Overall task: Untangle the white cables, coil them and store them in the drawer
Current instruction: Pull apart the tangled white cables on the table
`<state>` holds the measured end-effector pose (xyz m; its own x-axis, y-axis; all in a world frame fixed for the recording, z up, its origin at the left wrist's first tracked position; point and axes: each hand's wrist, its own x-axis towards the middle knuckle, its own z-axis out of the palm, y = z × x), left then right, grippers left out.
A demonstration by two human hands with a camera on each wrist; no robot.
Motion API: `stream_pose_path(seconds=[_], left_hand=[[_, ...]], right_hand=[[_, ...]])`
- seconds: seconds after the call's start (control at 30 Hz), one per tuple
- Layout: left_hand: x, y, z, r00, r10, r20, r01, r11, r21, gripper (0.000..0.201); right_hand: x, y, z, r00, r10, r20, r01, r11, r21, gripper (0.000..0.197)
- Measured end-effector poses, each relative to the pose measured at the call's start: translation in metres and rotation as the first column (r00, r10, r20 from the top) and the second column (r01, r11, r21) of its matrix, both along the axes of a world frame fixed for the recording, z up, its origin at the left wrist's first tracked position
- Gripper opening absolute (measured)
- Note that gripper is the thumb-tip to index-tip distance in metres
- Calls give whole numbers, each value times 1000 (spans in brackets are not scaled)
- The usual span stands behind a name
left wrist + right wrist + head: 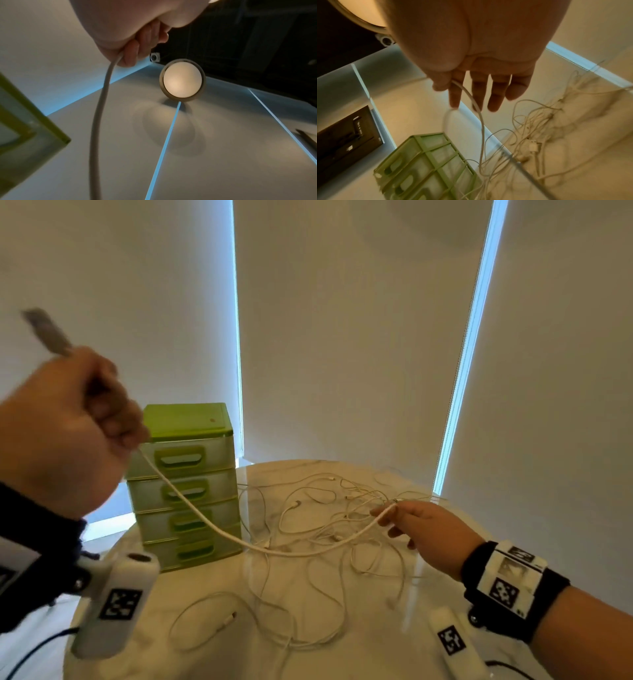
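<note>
Sagging white cable (219,529) between both grips

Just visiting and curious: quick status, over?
Left hand fisted round thick white cable; right hand pinching its other end. Thin cables tangled on table. Drawer unit shut.

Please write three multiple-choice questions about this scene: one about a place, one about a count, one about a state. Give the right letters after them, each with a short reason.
1. Where does the green drawer unit stand?
A. on the floor
B. on the round table, left of the cable tangle
C. on a chair

2. How many drawers does it have?
A. two
B. four
C. six

3. How is the thick white cable held?
A. by both hands
B. by one hand
C. by neither

Answers:
1 B, it stands on the tabletop beside the tangle.
2 B, four handles are stacked.
3 A, the left hand grips one end and the right hand pinches the other.
</note>
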<state>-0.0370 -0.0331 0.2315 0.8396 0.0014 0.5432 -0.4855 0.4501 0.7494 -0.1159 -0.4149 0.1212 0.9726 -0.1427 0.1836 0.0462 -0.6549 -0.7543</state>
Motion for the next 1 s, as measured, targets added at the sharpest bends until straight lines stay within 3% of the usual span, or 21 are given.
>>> stream_pose_path(seconds=[0.1,0.17,0.2,0.27,0.37,0.47,0.5,0.57,0.63,0.73,0.8,0.87,0.9,1.0], left_hand=[[-28,-43,-5,1000,-24,-2,23,973,232,27],[-34,-60,-21,999,-35,-15,38,921,388,19],[-37,-70,-28,999,-44,-9,43,873,486,16],[-42,-90,-43,997,-80,20,48,763,644,29],[-32,-116,-58,999,-43,15,15,618,786,44],[-27,-133,-62,996,-6,84,-69,514,855,18],[-26,-136,-61,996,28,85,-87,543,835,16],[-20,-137,-57,994,109,9,-81,678,730,28],[-18,-133,-44,990,123,-65,-62,810,583,30],[-23,-121,-17,996,18,-87,17,920,392,32],[-34,-115,3,991,-106,-79,125,946,301,30],[-46,-112,18,983,-179,-36,182,941,287,32],[-50,-110,23,981,-194,-10,188,938,290,33],[-53,-100,32,978,-201,57,176,942,287,30]], right_hand=[[11,12,10,995,-53,87,43,993,112,34],[15,25,25,988,-44,149,3,964,264,27],[17,32,34,983,-30,180,-35,938,345,23],[17,51,53,970,21,241,-139,864,484,22],[9,82,80,927,130,352,-323,752,574,24],[-5,103,102,864,249,438,-480,671,565,28],[-8,106,107,850,263,457,-498,684,533,30],[-9,103,109,853,222,472,-437,799,413,32],[-4,92,100,903,158,400,-275,927,254,54],[4,81,71,985,168,25,-168,986,9,78],[8,77,47,969,198,-148,-212,974,-80,63],[14,78,37,973,208,-96,-214,975,-61,24],[18,76,37,981,187,-47,-188,982,-22,16],[28,54,62,985,66,160,-87,989,123,23]])
